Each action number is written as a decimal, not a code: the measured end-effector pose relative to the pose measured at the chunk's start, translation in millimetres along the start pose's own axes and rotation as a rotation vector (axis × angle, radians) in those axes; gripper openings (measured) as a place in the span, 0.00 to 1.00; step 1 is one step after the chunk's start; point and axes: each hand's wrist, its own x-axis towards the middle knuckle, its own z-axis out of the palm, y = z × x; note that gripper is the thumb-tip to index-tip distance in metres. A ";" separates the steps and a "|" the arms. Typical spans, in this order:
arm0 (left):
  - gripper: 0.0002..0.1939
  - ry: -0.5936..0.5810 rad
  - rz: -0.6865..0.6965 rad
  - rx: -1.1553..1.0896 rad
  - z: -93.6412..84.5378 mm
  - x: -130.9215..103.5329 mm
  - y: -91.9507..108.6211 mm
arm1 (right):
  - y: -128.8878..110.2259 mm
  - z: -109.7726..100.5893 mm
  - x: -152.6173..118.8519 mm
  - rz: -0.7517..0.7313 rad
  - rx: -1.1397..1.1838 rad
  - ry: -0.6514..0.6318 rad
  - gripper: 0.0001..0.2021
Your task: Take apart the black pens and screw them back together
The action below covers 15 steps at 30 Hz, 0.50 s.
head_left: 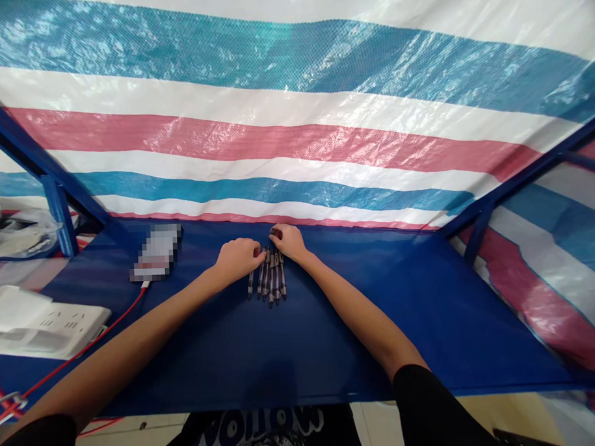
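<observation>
Several slim pens with clear barrels and dark ends lie side by side on the blue tabletop, their tips pointing towards me. My left hand is curled at the left of the row, and the upper part of the leftmost pen is hidden beneath its closed fingers. At the far ends of the pens, my right hand has thumb and fingers pinched together. Something small and dark shows at those fingertips, too small to make out. The two hands are close together but apart.
A phone, blurred out, lies at the left with a red cable plugged in. A white power strip sits nearer the left edge. Blue frame bars flank the table, and a striped tarpaulin hangs behind it.
</observation>
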 end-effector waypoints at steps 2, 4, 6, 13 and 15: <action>0.17 -0.062 -0.024 0.018 -3.5 3.3 3.0 | -0.5 -0.5 -0.1 -0.007 -0.012 -0.011 0.08; 0.16 -0.110 -0.037 0.034 -5.1 5.0 4.7 | -1.2 -1.1 -0.1 -0.009 -0.020 -0.020 0.08; 0.16 -0.144 -0.039 0.043 -5.3 6.4 5.5 | -2.0 -1.9 -0.1 -0.005 -0.025 -0.026 0.09; 0.18 -0.181 -0.061 0.072 -1.6 8.6 8.6 | -3.1 -2.3 0.3 0.009 -0.001 -0.029 0.11; 0.18 -0.189 -0.050 0.076 -0.7 8.1 9.7 | -2.8 -2.2 0.0 0.012 0.024 -0.011 0.13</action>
